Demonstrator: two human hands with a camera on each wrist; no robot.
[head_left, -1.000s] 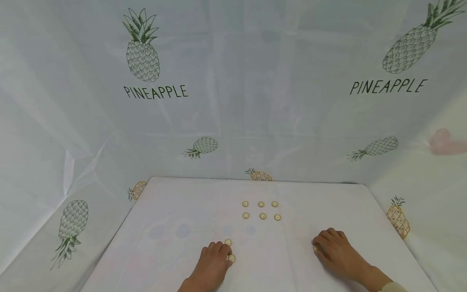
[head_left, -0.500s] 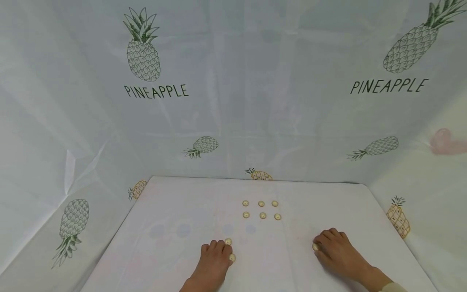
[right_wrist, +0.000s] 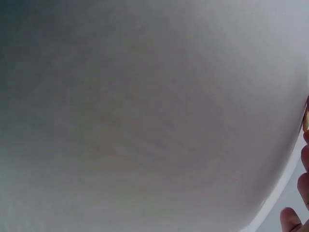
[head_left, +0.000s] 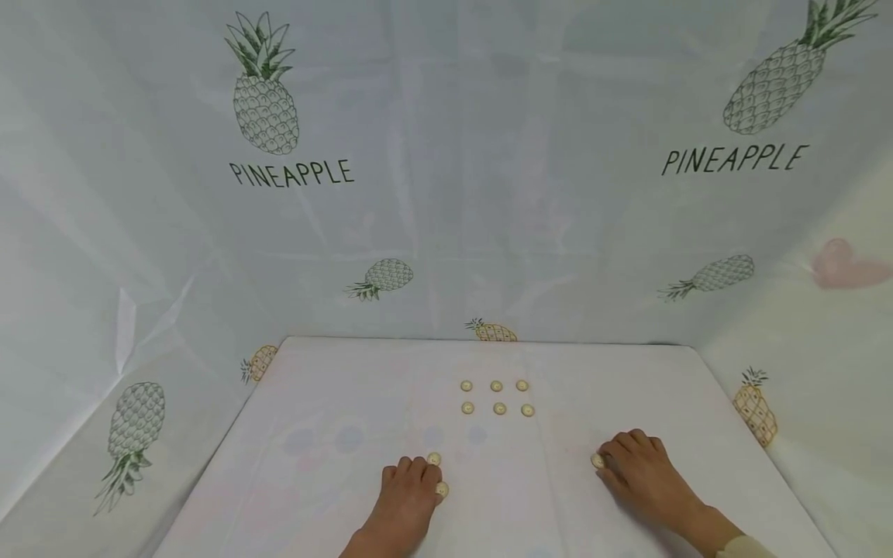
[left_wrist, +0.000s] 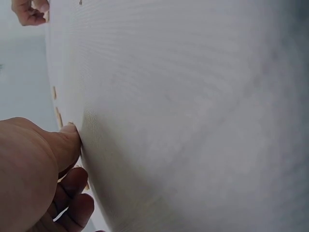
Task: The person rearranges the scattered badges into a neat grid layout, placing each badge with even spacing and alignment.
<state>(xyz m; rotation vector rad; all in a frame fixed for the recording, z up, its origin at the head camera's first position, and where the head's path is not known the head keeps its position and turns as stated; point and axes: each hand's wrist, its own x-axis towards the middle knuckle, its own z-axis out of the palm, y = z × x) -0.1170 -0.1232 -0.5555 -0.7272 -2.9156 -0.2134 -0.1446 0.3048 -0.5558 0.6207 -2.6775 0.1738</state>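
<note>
My left hand [head_left: 405, 500], at the front middle of the white table, pinches a round cream button [head_left: 442, 490] between thumb and forefinger. Just beyond its fingertips lies another button [head_left: 434, 459]. Over on the right, my right hand [head_left: 638, 469] holds a similar button [head_left: 598, 460] at the tips of its thumb and forefinger, low at the tabletop. In the left wrist view the thumb [left_wrist: 67, 145] reaches down to the cloth and the fingers are bent. Only a few fingertips [right_wrist: 303, 186] show at the edge of the right wrist view.
Several matching buttons lie in two rows farther back, among them a near-row button [head_left: 499, 408] and a far-row button [head_left: 496, 386]. White cloth covers the table [head_left: 335, 372]. A pineapple-print curtain [head_left: 474, 194] rises behind it and along both sides.
The button in my right hand has shifted slightly forward and left, and more of it shows past the fingertips. My left hand stays nearly still. The head view has drifted a little.
</note>
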